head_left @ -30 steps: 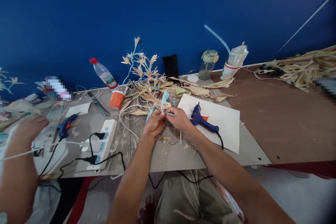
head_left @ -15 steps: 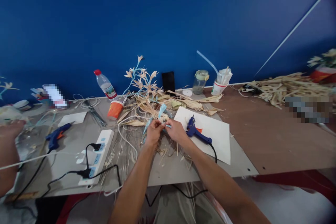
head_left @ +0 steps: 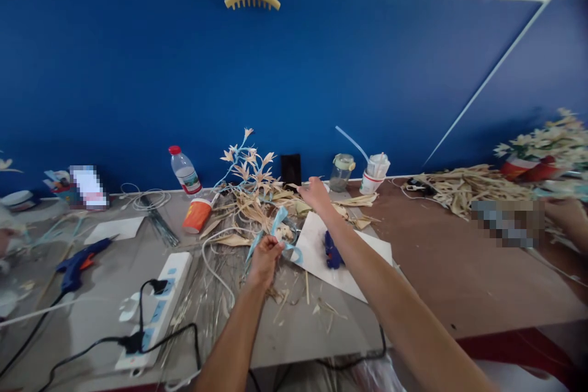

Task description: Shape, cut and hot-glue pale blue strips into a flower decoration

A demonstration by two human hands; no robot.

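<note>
My left hand (head_left: 265,257) is closed, pinching a light blue strip (head_left: 296,252) that loops out to the right of the fingertips; a small pale husk flower beside the fingers is partly hidden. My right hand (head_left: 316,194) is stretched over the pile of dried husks (head_left: 261,215), fingers apart, near a black upright object (head_left: 291,169) at the wall. Under my right forearm, a blue glue gun (head_left: 331,252) lies partly covered on a white sheet (head_left: 362,285). Behind the pile rise husk flowers (head_left: 250,165) on blue-wrapped stems.
An orange paper cup (head_left: 197,215) and a bottle (head_left: 186,173) stand left of the flowers. Nearer are a power strip (head_left: 158,312) with black cords and a second glue gun (head_left: 80,263). A jar (head_left: 342,173) and white cup (head_left: 371,182) stand at the back. Other people's hands show at both sides.
My right hand has let go of the blue strip and moved up and away over the husks. The left hand keeps its pinch. The view has tilted up, showing a yellow claw clip on the partition.
</note>
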